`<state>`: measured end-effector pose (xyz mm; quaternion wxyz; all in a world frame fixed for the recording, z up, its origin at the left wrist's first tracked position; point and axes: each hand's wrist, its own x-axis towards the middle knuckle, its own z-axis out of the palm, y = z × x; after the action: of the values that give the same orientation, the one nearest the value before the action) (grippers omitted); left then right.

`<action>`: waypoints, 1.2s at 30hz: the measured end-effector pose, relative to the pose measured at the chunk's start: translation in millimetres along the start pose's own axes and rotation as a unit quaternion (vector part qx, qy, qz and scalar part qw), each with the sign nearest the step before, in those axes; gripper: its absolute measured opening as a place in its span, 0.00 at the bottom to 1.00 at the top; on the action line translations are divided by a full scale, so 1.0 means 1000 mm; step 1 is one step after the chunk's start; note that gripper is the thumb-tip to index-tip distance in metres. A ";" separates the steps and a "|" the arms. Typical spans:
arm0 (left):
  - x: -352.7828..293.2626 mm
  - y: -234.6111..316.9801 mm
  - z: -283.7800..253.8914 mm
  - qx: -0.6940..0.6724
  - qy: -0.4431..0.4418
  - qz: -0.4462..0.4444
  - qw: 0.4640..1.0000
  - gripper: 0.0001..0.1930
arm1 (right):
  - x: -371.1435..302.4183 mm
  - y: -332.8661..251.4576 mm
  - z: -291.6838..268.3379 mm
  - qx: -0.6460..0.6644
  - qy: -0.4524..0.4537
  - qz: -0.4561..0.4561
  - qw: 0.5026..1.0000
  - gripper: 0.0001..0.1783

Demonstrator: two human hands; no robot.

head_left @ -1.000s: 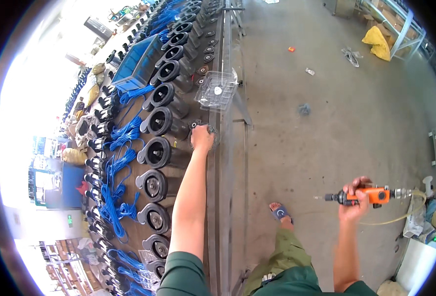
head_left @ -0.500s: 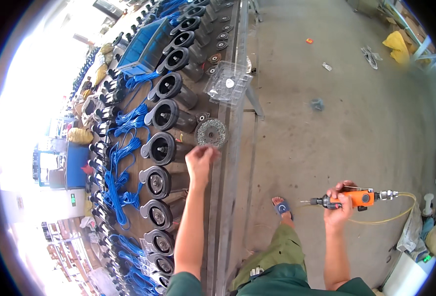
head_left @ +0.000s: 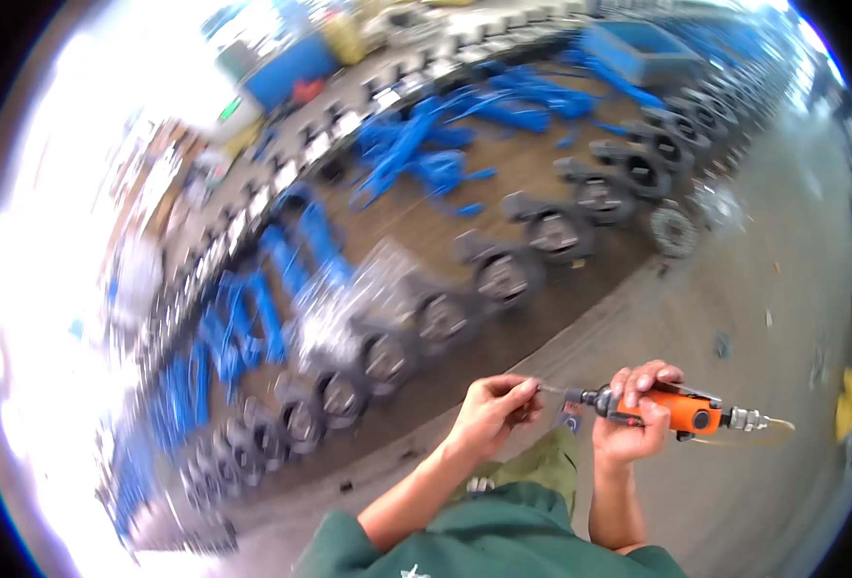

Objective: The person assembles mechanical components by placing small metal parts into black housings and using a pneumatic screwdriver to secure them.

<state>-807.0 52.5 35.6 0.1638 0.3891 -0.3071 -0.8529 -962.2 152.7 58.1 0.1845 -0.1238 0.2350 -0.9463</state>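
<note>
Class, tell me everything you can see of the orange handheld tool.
The orange handheld tool has a plastic-looking body, a dark nose and a thin bit pointing left. Silvery, metallic-looking fittings at its rear meet a yellowish hose. It lies nearly crosswise in the picture, gripped around the body by the right hand. The left hand is at the bit's tip; blur hides whether they touch.

Factory workshop, surely — orange power tool (head_left: 688,412), rows of round black housings (head_left: 503,275) near the brown worktop's (head_left: 572,289) front edge, blue cable bundles (head_left: 435,173).
</note>
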 end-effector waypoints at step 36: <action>-0.366 0.084 -0.427 0.408 0.298 0.203 0.839 0.22 | -0.429 0.280 0.286 -0.143 -0.495 0.250 0.820 0.20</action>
<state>-241.7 8.7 79.1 0.2434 0.5854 -0.6356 -0.4406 -402.3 -16.6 103.5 0.4866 -0.5375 0.2671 -0.6348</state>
